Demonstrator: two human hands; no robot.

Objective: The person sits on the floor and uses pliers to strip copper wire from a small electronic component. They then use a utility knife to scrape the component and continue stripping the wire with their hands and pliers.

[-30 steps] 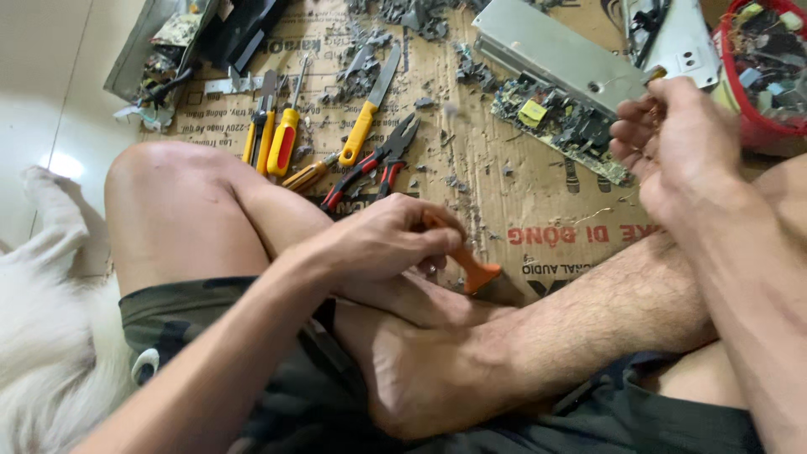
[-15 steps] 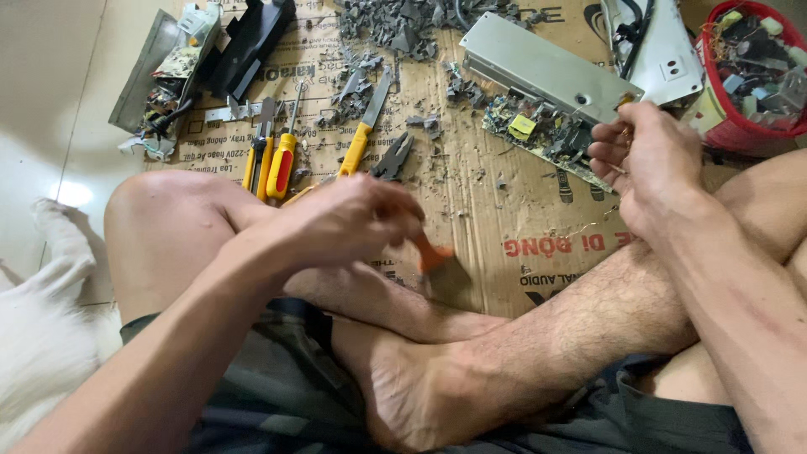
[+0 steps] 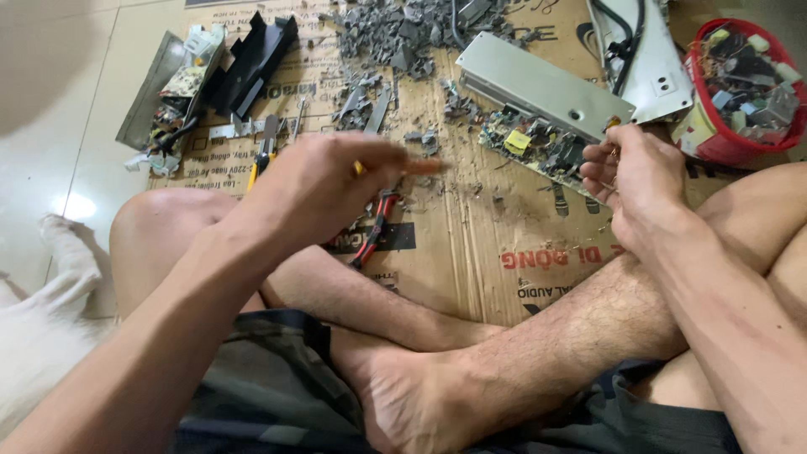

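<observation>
Since half a second ago, we are seeing the left hand (image 3: 324, 187) lifting off the orange-handled tool it was gripping by the shin and swinging toward twelve o'clock, out over the tools on the cardboard sheet (image 3: 471, 252).

Starting at nine o'clock, a white furry animal (image 3: 38, 336) is lying on the tile beside the left knee. At eleven o'clock, a gutted metal casing (image 3: 168, 92) and a black plastic cover (image 3: 252, 59) are resting at the cardboard's edge. The left hand is hovering blurred, fingers loosely curled; we cannot tell whether anything is in it. Red-handled pliers (image 3: 374, 231) are poking out just under it. At twelve o'clock, grey plastic rubble (image 3: 403, 34) is lying scattered. Toward one o'clock, a circuit board (image 3: 538, 147) is sitting beside a long metal cover (image 3: 538, 84). The right hand (image 3: 635, 181) is pinching a small component, too small to identify, just beside that board. At two o'clock, a red bucket (image 3: 714, 143) is holding loose parts.
</observation>
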